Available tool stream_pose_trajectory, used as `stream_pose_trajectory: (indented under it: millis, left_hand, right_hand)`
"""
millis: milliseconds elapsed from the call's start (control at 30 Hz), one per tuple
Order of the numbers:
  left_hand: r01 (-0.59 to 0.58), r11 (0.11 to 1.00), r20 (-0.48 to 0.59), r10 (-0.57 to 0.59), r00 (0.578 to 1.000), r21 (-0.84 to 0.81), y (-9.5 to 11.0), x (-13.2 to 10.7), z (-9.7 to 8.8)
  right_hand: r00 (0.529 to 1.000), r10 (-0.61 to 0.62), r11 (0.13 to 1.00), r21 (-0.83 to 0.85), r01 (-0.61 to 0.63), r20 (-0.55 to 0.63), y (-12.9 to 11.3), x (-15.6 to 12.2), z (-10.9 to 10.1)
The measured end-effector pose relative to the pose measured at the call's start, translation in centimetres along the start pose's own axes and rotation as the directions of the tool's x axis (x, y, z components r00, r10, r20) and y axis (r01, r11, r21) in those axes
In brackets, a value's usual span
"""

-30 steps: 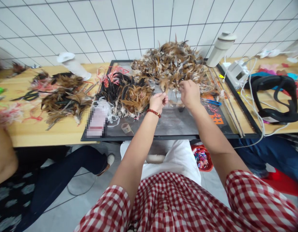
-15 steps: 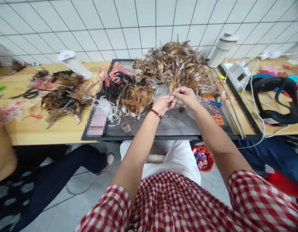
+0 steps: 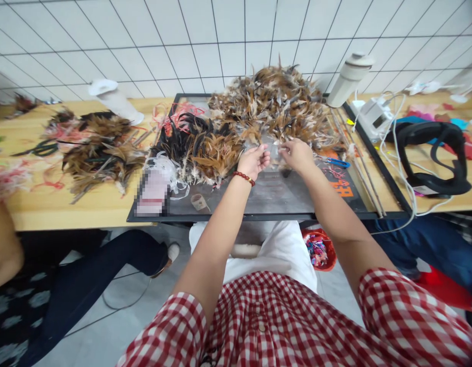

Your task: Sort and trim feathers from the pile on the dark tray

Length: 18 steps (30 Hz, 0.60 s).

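Note:
My left hand, with a beaded bracelet at the wrist, is closed in a pinch, thumb against the curled fingers. What it pinches is too small to make out. Brown feather tips lie just beyond its fingertips. A short gap to the right, my right hand has its fingers bent and slightly apart, close to the front edge of a big heap of brown feathers. I see nothing plainly held in it. Left of my hands lies a bunch of black and brown feathers. Both hands are above a dark black-rimmed board.
Blue cutters and thin sticks lie to the right. Beyond are a bottle, a charger with white cables, and a black headset. A pixelated phone-like item and more feathers are left. People sit on both sides.
My hands were touching at the fingertips and have come apart. The right one has loosened its pinch, while the left has shifted slightly left, still pinched.

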State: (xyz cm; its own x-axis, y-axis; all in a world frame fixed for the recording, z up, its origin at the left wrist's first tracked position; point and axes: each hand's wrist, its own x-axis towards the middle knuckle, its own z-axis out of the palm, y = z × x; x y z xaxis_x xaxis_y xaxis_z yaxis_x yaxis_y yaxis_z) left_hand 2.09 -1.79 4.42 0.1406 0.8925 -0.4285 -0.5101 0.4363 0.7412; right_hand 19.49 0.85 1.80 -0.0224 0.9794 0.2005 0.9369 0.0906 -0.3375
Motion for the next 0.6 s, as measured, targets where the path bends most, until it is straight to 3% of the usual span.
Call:
stream_pose_trajectory:
  millis: [167, 300, 467, 600]
  left_hand:
    - [-0.008, 1.0, -0.001, 0.008, 1.0, -0.006, -0.1, 0.1, 0.0]
    - [-0.026, 1.0, -0.011, 0.026, 1.0, -0.018, 0.0, 0.1, 0.0]
    - [-0.104, 0.994, -0.057, 0.103, 0.993, -0.023, -0.1, 0.4, 0.0]
    - [-0.233, 0.971, -0.115, 0.239, 0.964, 0.058, -0.6, 1.0, 0.0]
  right_hand:
    - [0.987, -0.021, 0.981, -0.188, 0.051, 0.161, -0.8, -0.5, -0.7]
    - [0.992, -0.049, 0.987, -0.144, 0.066, 0.116, -0.6, -0.3, -0.8]
    - [0.986, -0.146, 0.978, 0.136, 0.155, -0.078, 0.2, 0.2, -0.3]
    - [0.969, -0.23, 0.849, 0.467, 0.247, -0.094, 0.2, 0.4, 0.1]
